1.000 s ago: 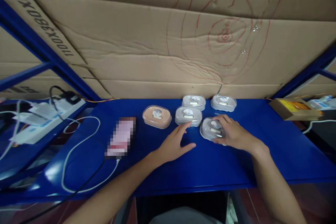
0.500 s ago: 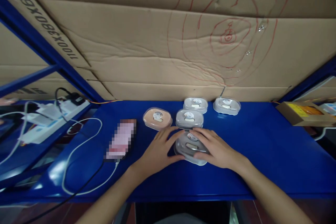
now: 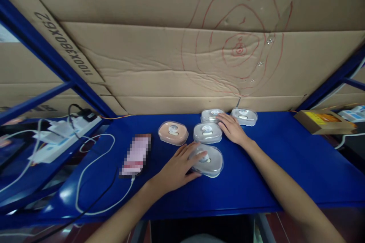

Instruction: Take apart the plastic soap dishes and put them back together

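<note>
My left hand [image 3: 179, 169] is on the left end of the nearest grey plastic case [image 3: 213, 162], its thumb at the near side and its fingers over the lid and far side. This case is oval, with a clear cover and a round label. My right hand [image 3: 232, 128] reaches further back, fingers stretched out at the right end of the rear grey case [image 3: 210, 114]; whether they press on it I cannot tell. Between the two lies a middle grey case [image 3: 207, 133]. Another pale case [image 3: 244, 117] stands at the back right, and a peach-coloured case [image 3: 172, 133] sits at the left.
Left of the cases lies a phone [image 3: 135, 155] with a white cable [image 3: 82, 174] plugged in. A white power strip [image 3: 64, 140] stands at the far left, a cardboard box [image 3: 325, 121] at the right. Cardboard [image 3: 154, 79] walls the back of the blue table [image 3: 242, 186].
My right hand has left the nearest case and moved back toward the rear one. My left hand stays at the nearest case, which has turned slightly. The view has shifted a little.
</note>
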Action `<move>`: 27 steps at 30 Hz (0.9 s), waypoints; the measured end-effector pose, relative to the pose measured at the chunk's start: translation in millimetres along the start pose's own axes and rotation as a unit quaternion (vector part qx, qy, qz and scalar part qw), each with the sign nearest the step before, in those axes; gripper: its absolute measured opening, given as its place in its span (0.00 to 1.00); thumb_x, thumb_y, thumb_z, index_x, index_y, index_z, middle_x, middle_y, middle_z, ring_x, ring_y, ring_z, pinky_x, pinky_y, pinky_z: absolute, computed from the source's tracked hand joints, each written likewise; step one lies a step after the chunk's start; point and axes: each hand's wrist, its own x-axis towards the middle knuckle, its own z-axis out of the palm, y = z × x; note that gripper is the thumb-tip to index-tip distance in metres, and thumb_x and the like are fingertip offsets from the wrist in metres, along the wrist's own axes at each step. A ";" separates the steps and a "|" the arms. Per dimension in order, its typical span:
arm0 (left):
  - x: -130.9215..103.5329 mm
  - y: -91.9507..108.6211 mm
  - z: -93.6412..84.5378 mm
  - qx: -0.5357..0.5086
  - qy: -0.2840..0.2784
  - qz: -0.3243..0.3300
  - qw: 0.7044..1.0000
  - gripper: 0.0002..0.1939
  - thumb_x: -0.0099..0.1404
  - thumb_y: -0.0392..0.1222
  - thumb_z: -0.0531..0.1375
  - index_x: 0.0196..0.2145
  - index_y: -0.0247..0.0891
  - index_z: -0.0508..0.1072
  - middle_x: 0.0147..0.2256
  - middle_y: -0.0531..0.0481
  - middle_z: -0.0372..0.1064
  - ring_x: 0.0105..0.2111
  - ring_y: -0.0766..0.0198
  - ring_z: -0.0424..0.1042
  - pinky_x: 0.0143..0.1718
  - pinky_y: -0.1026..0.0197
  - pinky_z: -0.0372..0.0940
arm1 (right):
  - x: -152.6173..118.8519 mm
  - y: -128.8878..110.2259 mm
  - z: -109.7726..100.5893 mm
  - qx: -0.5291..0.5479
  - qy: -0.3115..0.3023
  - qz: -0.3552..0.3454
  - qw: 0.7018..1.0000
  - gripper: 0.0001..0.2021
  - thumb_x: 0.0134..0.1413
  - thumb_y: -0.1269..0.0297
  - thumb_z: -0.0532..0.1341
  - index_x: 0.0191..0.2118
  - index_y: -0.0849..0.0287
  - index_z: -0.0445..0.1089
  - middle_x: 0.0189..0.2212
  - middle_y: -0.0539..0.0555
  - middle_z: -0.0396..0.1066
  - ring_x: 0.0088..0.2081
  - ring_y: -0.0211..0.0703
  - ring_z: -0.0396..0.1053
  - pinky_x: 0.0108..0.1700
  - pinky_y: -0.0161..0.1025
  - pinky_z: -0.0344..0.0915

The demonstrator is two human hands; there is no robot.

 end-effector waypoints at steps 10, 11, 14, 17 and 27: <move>30.5 0.7 5.1 -0.038 -0.050 0.003 0.998 0.43 0.60 0.55 0.75 0.69 0.53 0.66 0.74 0.41 0.54 0.70 0.38 0.60 0.68 0.34 0.61 | -21.7 17.7 -13.8 -0.117 0.040 0.106 0.987 0.23 0.74 0.58 0.50 0.65 0.62 0.69 0.59 0.71 0.71 0.60 0.71 0.67 0.60 0.66 0.61; 29.0 0.2 7.5 -0.032 -0.040 -0.005 0.999 0.43 0.60 0.55 0.75 0.69 0.53 0.66 0.73 0.41 0.55 0.70 0.39 0.61 0.68 0.33 0.61 | -21.1 17.6 -15.1 -0.121 0.045 0.113 0.985 0.24 0.74 0.59 0.49 0.65 0.63 0.68 0.60 0.72 0.70 0.61 0.72 0.66 0.61 0.68 0.60; 23.5 -4.6 14.3 -0.006 -0.004 -0.042 0.999 0.42 0.61 0.56 0.74 0.69 0.52 0.65 0.72 0.41 0.58 0.68 0.38 0.63 0.68 0.32 0.60 | -21.1 4.8 -21.5 -0.114 0.042 0.094 0.988 0.24 0.75 0.56 0.51 0.68 0.60 0.65 0.65 0.70 0.67 0.66 0.70 0.63 0.66 0.68 0.57; 22.4 -15.0 17.8 0.007 0.012 -0.086 0.996 0.41 0.63 0.58 0.72 0.69 0.51 0.65 0.71 0.40 0.58 0.70 0.36 0.59 0.69 0.32 0.58 | -25.4 -28.7 -27.1 -0.006 -0.018 -0.033 0.999 0.24 0.76 0.53 0.53 0.70 0.52 0.62 0.67 0.62 0.67 0.68 0.60 0.64 0.68 0.60 0.61; 15.1 -52.5 2.6 -0.117 -0.018 -0.128 0.985 0.57 0.61 0.52 0.74 0.76 0.52 0.44 0.75 0.38 0.48 0.76 0.40 0.48 0.73 0.35 0.50 | -42.1 -82.2 3.4 0.153 -0.105 -0.113 0.976 0.32 0.67 0.51 0.66 0.72 0.45 0.59 0.71 0.62 0.59 0.71 0.62 0.59 0.69 0.64 0.63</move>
